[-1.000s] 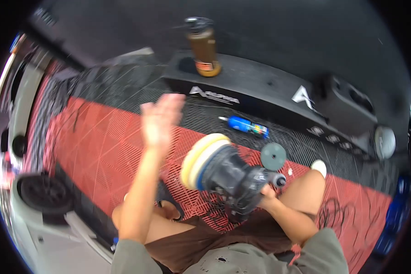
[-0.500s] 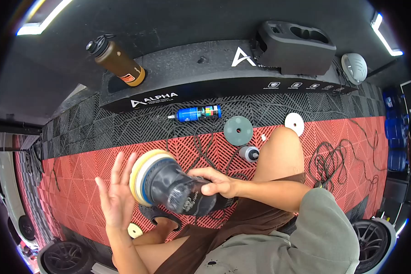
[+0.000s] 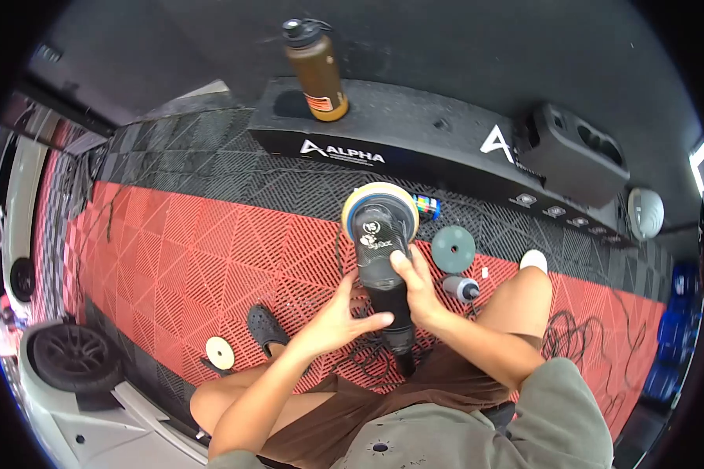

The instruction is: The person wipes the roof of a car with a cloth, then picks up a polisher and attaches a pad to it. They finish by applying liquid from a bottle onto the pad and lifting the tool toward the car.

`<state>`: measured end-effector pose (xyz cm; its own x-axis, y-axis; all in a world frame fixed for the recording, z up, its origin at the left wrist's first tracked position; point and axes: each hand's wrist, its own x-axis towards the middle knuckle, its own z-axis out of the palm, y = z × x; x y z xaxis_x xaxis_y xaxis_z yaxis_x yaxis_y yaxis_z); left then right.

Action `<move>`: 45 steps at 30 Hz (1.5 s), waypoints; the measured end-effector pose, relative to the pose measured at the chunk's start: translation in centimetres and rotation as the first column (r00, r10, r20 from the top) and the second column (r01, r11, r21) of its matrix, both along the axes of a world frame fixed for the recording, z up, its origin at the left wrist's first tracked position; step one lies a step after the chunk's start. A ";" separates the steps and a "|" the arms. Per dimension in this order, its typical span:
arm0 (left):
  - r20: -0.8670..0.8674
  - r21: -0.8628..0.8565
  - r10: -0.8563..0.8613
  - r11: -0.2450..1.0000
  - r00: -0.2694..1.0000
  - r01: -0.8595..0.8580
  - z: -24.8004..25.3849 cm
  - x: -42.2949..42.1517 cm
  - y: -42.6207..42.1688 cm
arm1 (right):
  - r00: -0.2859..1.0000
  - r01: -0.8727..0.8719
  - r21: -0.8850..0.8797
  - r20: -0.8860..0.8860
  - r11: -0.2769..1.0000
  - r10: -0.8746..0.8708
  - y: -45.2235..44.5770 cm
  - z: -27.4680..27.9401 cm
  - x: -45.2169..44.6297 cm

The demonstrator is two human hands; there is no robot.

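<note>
A black polisher (image 3: 379,262) with a round cream-yellow pad (image 3: 350,207) on its head is held up in front of me, pad end pointing away and handle end toward my lap. My right hand (image 3: 421,293) is closed on the right side of its body, thumb on top. From the left, my left hand (image 3: 344,316) curls round the handle, its thumb lying across the top and its fingertips partly hidden behind the tool. Beyond the pad lies a blue bottle (image 3: 428,207), mostly covered by the polisher.
On the floor are a green-grey pad (image 3: 453,249), a grey bottle (image 3: 461,288), a pale yellow pad (image 3: 220,353) and coiled cable (image 3: 567,336). A long black box (image 3: 438,168) carries a brown flask (image 3: 318,78) and a console part (image 3: 575,156). A car wheel (image 3: 74,356) stands left.
The polisher has swung from lying sideways to pointing away from me. My left hand, spread beside the pad before, has come round onto the handle. The view has shifted left.
</note>
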<state>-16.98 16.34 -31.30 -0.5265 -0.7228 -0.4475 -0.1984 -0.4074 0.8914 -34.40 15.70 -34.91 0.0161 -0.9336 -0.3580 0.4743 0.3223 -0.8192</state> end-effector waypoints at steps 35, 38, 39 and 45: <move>-0.249 -0.619 0.815 0.283 0.524 -0.733 9.7 15.1 -6.4 | 0.452 -0.559 0.232 -0.720 0.796 0.527 -4.8 -16.1 12.9; -0.373 -0.551 0.735 0.316 0.566 -0.773 10.7 14.6 -6.9 | 0.211 -0.524 0.385 -0.805 0.760 0.554 -2.4 -17.1 13.2; -0.368 -0.552 0.736 0.319 0.569 -0.770 11.1 14.7 -7.0 | 0.078 -0.471 0.453 -0.833 0.757 0.548 -1.6 -17.2 13.5; -0.408 -0.536 0.741 0.278 0.533 -0.797 11.0 15.4 -8.4 | 0.016 -0.418 0.431 -0.876 0.799 0.481 2.4 -19.9 14.2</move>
<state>-1.63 7.90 -20.29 0.4226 -0.8648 0.2713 -0.0343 0.2838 0.9583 -20.16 18.10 -54.83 0.0658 -0.8674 -0.4933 -0.8711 0.1912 -0.4524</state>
